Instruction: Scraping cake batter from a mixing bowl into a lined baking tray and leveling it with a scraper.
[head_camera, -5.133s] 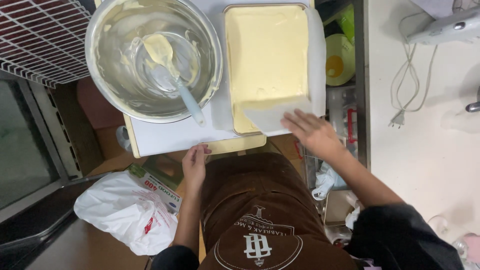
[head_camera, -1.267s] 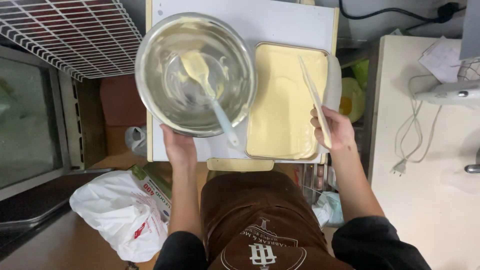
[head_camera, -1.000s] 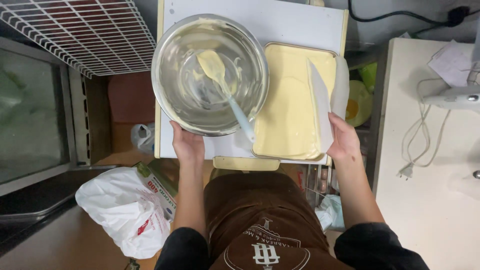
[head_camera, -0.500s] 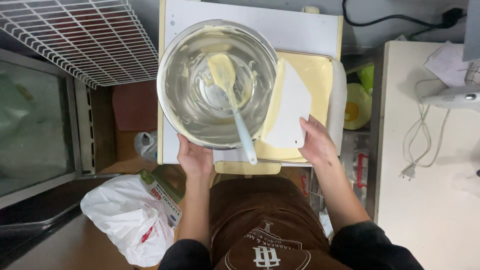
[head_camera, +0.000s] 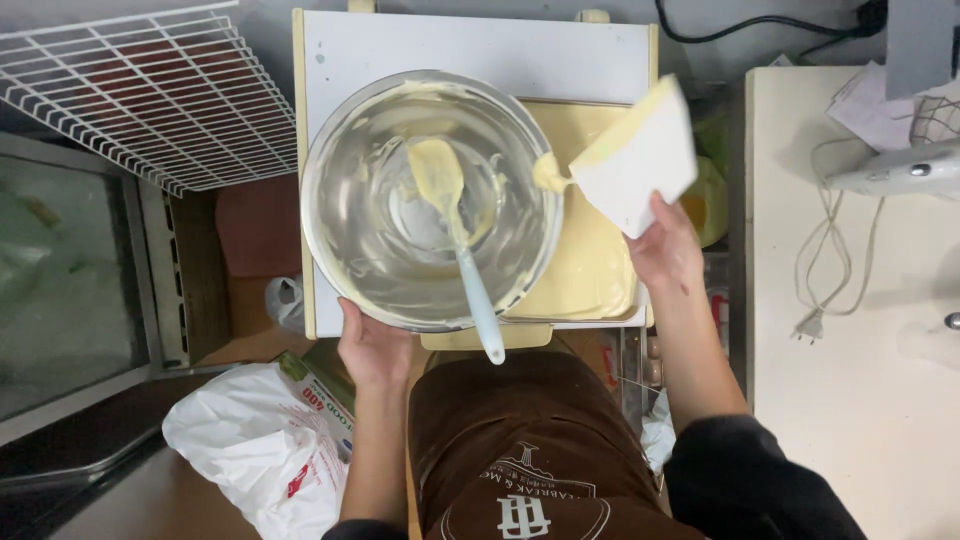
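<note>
**Steel bowl gripped at its near rim, batter-loaded scraper raised beside it**

Brown apron (head_camera: 520, 450) fills the lower centre of the frame, nearest to me, with a white plastic bag (head_camera: 250, 460) at lower left.

Just above the apron, my left hand (head_camera: 372, 345) is closed on the near rim of the steel mixing bowl (head_camera: 430, 200), fingers under the edge as far as I can tell. I judge the bowl stiff and light now that it is nearly empty, but its walls are smeared with pale yellow batter and the rim is likely slippery; the bare outer rim is the place to hold it. A spatula (head_camera: 455, 230) with a pale blue handle lies inside, blade coated, handle overhanging the near rim and free to slide.

At centre right, my right hand (head_camera: 665, 250) pinches the lower corner of a white flat scraper (head_camera: 635, 155), tilted, with a blob of batter clinging at its left tip close to the bowl's right rim. The scraper looks thin and slightly flexible.

Beneath it sits a rectangular tray (head_camera: 590, 270) filled with smooth batter, partly hidden by the bowl, on a white board (head_camera: 480, 50). A wire rack (head_camera: 140, 90) occupies the upper left; a white counter (head_camera: 850, 330) with a cable runs along the right.
</note>
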